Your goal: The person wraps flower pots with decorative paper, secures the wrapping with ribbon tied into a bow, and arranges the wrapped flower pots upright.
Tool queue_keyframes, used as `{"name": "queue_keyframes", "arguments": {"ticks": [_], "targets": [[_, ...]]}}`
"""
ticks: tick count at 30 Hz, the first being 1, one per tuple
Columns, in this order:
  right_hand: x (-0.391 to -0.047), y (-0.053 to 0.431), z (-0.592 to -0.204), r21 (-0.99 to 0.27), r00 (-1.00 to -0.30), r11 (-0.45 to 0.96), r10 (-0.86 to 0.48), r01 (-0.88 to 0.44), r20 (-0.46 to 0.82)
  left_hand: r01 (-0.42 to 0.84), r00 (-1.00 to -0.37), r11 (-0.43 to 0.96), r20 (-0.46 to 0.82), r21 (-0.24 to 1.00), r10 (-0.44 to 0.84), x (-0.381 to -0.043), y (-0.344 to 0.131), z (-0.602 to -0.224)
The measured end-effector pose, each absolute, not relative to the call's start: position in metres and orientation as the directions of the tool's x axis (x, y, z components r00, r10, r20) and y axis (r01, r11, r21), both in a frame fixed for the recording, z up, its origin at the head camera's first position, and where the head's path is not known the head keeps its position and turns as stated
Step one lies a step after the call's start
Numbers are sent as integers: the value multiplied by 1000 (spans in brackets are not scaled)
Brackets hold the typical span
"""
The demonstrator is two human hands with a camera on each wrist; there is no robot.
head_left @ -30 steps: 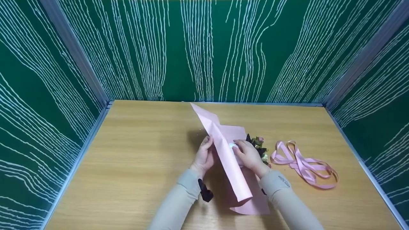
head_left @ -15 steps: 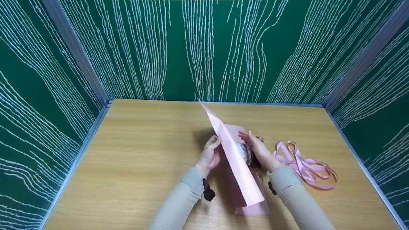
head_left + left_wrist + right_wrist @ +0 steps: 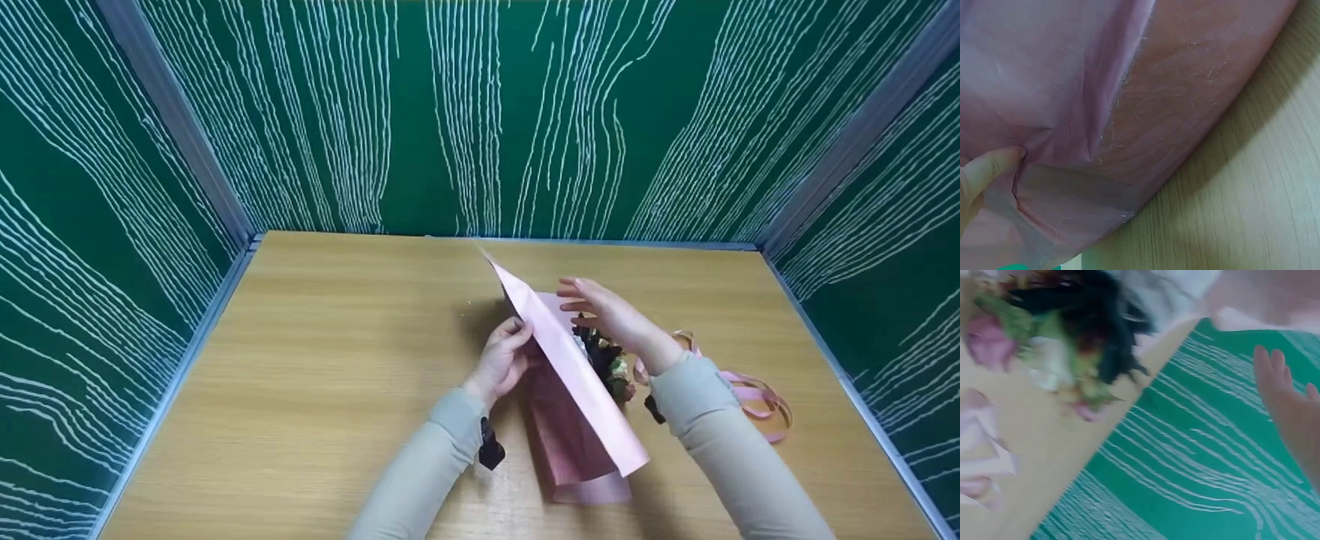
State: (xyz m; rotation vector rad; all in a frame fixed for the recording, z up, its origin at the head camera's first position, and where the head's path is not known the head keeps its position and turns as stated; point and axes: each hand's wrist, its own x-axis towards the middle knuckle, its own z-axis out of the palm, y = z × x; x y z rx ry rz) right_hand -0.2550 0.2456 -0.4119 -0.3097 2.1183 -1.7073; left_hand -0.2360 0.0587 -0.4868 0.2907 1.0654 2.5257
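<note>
A sheet of pink wrapping paper (image 3: 566,360) stands folded up on its left side, partly covering a small bouquet (image 3: 611,364) of pink and pale flowers with dark leaves. My left hand (image 3: 501,360) pinches the raised paper between thumb and fingers; the left wrist view shows the thumb (image 3: 994,169) pressing creases into it. My right hand (image 3: 611,315) is held above the bouquet, fingers spread and holding nothing. In the right wrist view the flowers (image 3: 1047,363) hang at the upper left, apart from the right hand's fingers (image 3: 1272,374).
A loose pink ribbon (image 3: 757,394) lies looped on the wooden table (image 3: 337,360) to the right, partly hidden by my right forearm. Green walls with white wavy lines (image 3: 465,120) enclose the table at the back and sides.
My right hand has let go of the bouquet's white wrapped part and lifted away to the right. My left hand has brought the raised paper rightward over the bouquet.
</note>
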Motion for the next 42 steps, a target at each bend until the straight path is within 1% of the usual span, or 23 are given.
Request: {"name": "queue_keyframes", "arguments": {"ticks": [6,9,14,20,23,26,28,29,31,32,34,36,38,39,42], "targets": [[-255,234,-397,-954,-874,293,-443,69,-199,-288,-901,-602,1,745,433,-237,61,-488],[-255,230,-395,-928,-880,369,-423,50,-215,-308,-899,-582,-30,753,437,-237,62,-488],[-255,226,-395,-877,-912,476,-331,59,-241,-344,-896,-557,-86,756,436,-236,62,-488],[-256,234,-391,-768,-964,639,-169,51,-205,-365,-895,-560,-115,744,430,-235,65,-489],[-258,244,-389,-741,-969,666,-114,88,-217,-359,-899,-554,-119,751,422,-234,67,-489],[-259,257,-391,-737,-965,662,-76,139,-250,-324,-908,-496,-120,806,400,-233,70,-490],[-260,266,-395,-731,-960,662,-59,167,-272,-274,-918,-402,-113,874,381,-232,72,-491],[-261,270,-398,-723,-958,667,-49,180,-284,-234,-922,-333,-100,913,375,-231,74,-491],[-261,278,-404,-703,-953,683,-34,199,-302,-113,-931,-144,-54,983,362,-229,76,-492],[-261,282,-407,-698,-949,685,-29,209,-313,-33,-935,-35,-19,999,354,-227,76,-493],[-261,288,-413,-694,-942,682,-22,231,-335,131,-937,162,69,978,342,-226,77,-495],[-261,293,-418,-694,-935,677,-24,244,-353,264,-932,309,159,914,327,-224,77,-498],[-261,297,-424,-700,-931,668,-31,252,-365,348,-920,390,232,852,315,-223,78,-499],[-261,299,-427,-699,-928,669,-36,253,-370,376,-915,409,262,832,308,-223,78,-500],[-260,304,-436,-690,-922,679,-48,252,-385,427,-900,454,320,782,297,-224,79,-501]]}}
